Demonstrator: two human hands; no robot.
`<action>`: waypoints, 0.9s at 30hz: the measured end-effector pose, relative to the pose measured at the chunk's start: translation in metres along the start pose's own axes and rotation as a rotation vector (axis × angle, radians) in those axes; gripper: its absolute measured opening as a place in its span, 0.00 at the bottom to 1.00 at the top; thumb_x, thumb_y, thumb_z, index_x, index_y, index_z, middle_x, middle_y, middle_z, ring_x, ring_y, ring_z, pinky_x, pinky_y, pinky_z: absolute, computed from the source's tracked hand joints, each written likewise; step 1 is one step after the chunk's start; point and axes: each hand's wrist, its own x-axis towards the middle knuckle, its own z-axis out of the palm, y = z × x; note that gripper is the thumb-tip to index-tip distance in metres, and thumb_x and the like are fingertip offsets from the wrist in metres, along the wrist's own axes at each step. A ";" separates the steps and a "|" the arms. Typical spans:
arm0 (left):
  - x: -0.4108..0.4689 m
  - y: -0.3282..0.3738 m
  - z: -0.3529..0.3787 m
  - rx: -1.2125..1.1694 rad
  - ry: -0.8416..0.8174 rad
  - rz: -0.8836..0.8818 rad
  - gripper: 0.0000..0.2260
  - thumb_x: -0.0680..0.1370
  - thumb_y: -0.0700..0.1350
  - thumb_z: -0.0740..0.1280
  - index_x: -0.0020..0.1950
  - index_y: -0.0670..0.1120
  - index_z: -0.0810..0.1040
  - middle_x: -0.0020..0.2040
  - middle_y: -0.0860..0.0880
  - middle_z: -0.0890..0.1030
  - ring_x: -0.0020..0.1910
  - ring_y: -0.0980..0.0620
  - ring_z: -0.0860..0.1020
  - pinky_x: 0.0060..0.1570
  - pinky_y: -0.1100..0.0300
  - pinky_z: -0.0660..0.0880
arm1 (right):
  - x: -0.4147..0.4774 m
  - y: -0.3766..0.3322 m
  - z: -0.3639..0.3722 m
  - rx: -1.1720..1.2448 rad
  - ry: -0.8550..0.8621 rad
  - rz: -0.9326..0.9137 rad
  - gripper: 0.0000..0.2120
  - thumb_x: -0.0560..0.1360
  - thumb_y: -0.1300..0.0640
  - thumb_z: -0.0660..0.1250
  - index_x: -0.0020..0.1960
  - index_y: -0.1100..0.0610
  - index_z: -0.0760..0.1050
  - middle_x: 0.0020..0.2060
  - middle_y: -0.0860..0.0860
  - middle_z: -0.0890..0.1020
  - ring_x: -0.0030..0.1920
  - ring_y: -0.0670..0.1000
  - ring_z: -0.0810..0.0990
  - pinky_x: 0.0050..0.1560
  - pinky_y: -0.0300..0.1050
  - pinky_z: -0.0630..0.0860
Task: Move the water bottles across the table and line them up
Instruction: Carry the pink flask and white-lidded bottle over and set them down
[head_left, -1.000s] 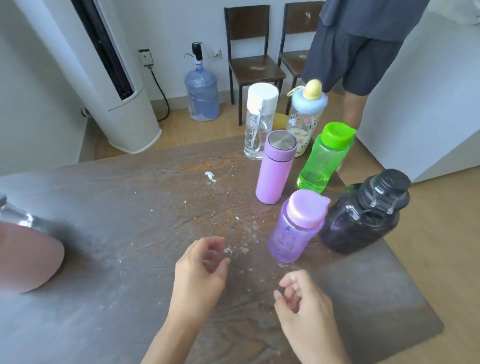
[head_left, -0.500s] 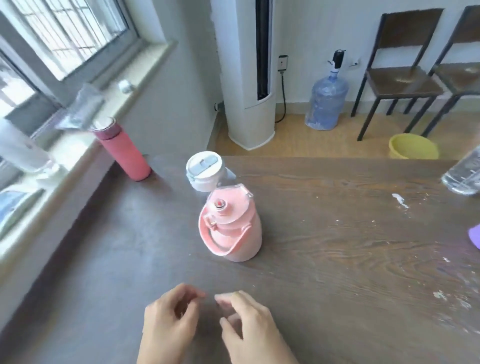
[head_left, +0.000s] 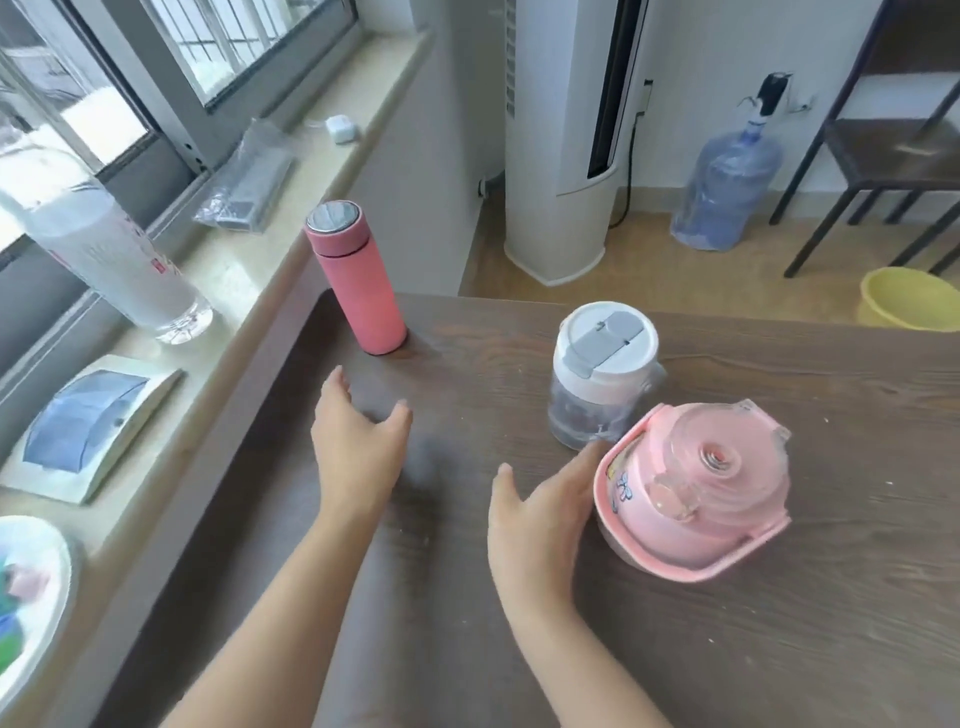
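Three bottles stand at the left end of the dark wooden table (head_left: 779, 649). A slim pink flask (head_left: 358, 283) with a metal cap is at the far left corner. A clear jug with a white and grey lid (head_left: 602, 374) stands mid-table, and a squat pink jug (head_left: 696, 493) with a clear lid and handle sits just in front of it to the right. My left hand (head_left: 358, 447) is open, fingers spread, a short way in front of the pink flask, apart from it. My right hand (head_left: 545, 514) is open, its fingertips at the pink jug's left side.
A windowsill (head_left: 223, 291) runs along the table's left edge, carrying a large clear plastic bottle (head_left: 104, 244), a plastic bag (head_left: 249, 182) and a packet (head_left: 88, 421). Beyond the table stand a white floor air conditioner (head_left: 561, 130), a blue water jug (head_left: 727, 182), a chair (head_left: 893, 150) and a yellow bin (head_left: 909, 299).
The view has swung left, from the bottle group on the right to this end of the table. Both hands have uncurled and reached forward, left toward the flask, right to the pink jug.
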 end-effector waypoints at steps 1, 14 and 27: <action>0.011 0.000 0.004 0.007 0.003 -0.006 0.41 0.75 0.48 0.75 0.84 0.42 0.60 0.81 0.44 0.68 0.80 0.47 0.67 0.78 0.48 0.65 | 0.004 0.000 0.006 0.029 0.052 0.013 0.51 0.75 0.57 0.73 0.82 0.65 0.40 0.83 0.61 0.44 0.83 0.56 0.44 0.82 0.58 0.49; 0.079 0.023 0.038 -0.110 0.092 0.018 0.29 0.73 0.46 0.78 0.72 0.43 0.73 0.60 0.51 0.77 0.59 0.52 0.76 0.55 0.63 0.67 | 0.072 -0.015 0.038 0.189 0.436 0.109 0.56 0.66 0.51 0.83 0.81 0.64 0.52 0.79 0.62 0.61 0.80 0.61 0.59 0.79 0.62 0.58; 0.095 0.007 0.027 -0.161 0.136 0.018 0.21 0.72 0.45 0.77 0.64 0.45 0.81 0.53 0.53 0.83 0.50 0.55 0.83 0.42 0.81 0.69 | 0.084 -0.022 0.024 0.040 0.461 0.036 0.39 0.57 0.49 0.85 0.62 0.62 0.74 0.52 0.60 0.79 0.57 0.62 0.76 0.62 0.61 0.74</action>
